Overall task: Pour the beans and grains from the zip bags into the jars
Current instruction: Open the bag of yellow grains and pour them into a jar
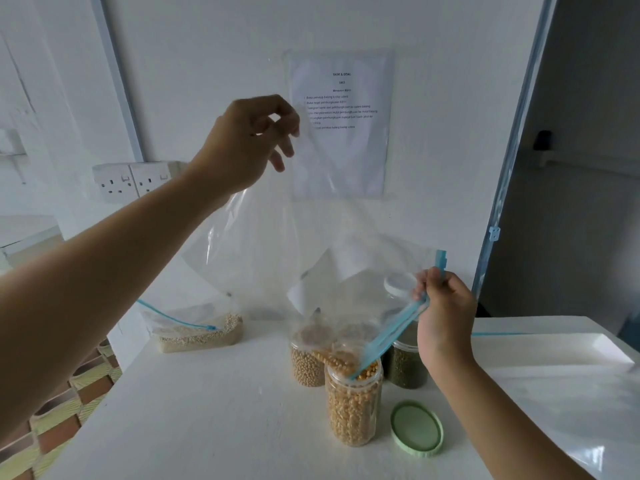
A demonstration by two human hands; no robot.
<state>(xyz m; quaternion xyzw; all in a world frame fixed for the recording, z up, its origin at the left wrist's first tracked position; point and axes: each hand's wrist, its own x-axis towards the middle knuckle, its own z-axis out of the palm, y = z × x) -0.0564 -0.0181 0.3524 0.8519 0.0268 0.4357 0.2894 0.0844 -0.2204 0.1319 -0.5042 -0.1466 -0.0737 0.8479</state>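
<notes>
Left hand point(249, 140) raised pinching zip bag point(277, 244), right hand point(445, 317) holding its mouth over jar point(353, 403)

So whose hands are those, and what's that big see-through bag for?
A person wears a camera on their head, so you see their own hands. The left hand pinches the bottom of a clear zip bag up high; the right hand holds its blue zip edge, tipping corn kernels into an open jar on the white table. A green lid lies beside it. Behind stand a pale-bean jar and a green-bean jar, plus a bag of white grains at left.
</notes>
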